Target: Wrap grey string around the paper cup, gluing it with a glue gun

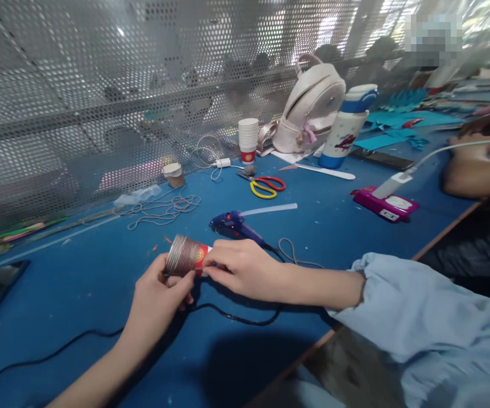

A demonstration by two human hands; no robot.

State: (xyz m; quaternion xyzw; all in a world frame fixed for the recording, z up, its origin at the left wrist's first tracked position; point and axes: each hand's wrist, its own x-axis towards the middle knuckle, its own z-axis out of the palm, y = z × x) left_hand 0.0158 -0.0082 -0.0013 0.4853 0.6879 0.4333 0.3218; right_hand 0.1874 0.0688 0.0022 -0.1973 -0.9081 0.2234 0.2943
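A paper cup (186, 255) lies on its side, tilted, most of it wound with grey and brownish cord. Its red and white end is bare. My left hand (163, 294) is closed around the wound part, thumb near the red band. At the bare end, my right hand (240, 266) has its fingers pinched on a short strand of cord (199, 270), touching the cup; the fingers partly cover it. Just beyond, a blue glue gun (236, 224) with a long glue stick (270, 209) in its back rests on the table.
Scissors (265, 186), a white knife (325, 171), stacked paper cups (248, 139), loose cord (168, 207), a bottle (346, 127) and a backpack (310, 107) stand or lie farther back. A purple power strip (384, 204) is right. A black cable (236, 318) crosses before me. Another person's arm (478, 170) rests at right.
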